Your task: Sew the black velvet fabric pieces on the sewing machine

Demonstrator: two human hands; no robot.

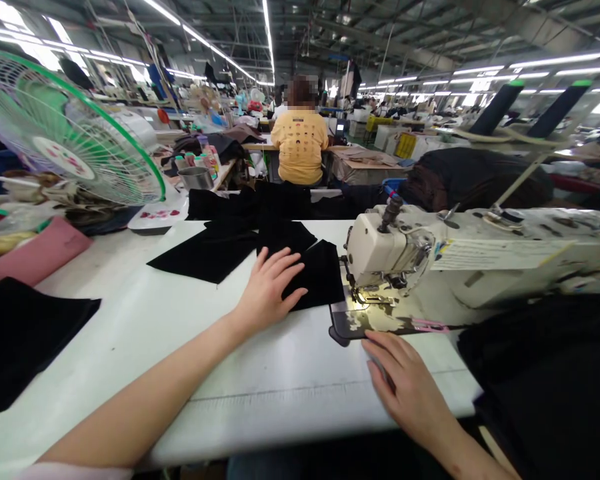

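My left hand lies flat with fingers spread on a piece of black fabric on the white table, just left of the sewing machine's needle. My right hand rests on the table near its front edge, below the lit needle plate; its fingers are loosely extended and I see nothing held in them. The cream sewing machine stands to the right. More black fabric pieces lie behind my left hand.
A green fan stands at the left over pink cloth and black cloth. Dark fabric is heaped at the right. A person in a yellow shirt sits at the workstation ahead, back turned.
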